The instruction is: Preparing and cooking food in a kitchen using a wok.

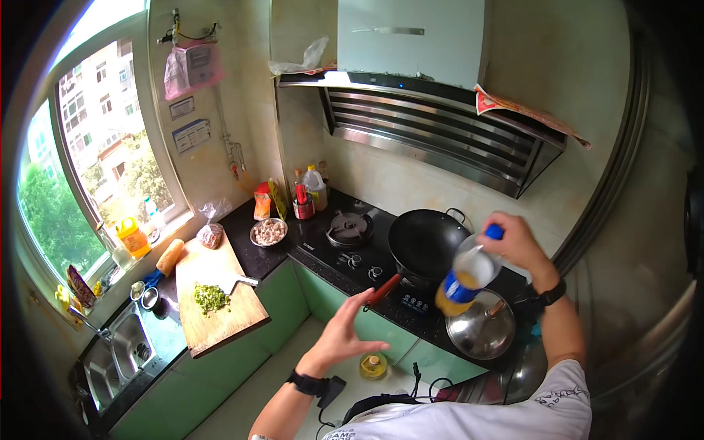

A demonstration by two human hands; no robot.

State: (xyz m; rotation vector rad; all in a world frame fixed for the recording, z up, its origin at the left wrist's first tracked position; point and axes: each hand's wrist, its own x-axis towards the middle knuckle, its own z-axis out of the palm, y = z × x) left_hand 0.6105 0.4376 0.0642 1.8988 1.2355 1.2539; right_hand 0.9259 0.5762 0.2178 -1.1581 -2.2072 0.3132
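Observation:
My right hand grips a clear plastic bottle near its blue cap; the bottle has a blue label and yellowish contents, and is held tilted over the stove's right side. A black wok with a reddish handle sits on the right burner, just left of the bottle. Its inside looks dark, with no food visible. My left hand is spread apart, holding nothing, just below the wok handle. Beneath the bottle a steel lid lies on the counter, partly hidden by it.
A wooden cutting board bears chopped greens and a cleaver. Near the left burner stand a bowl of diced meat and seasoning bottles. The range hood hangs above; an oil bottle stands on the floor.

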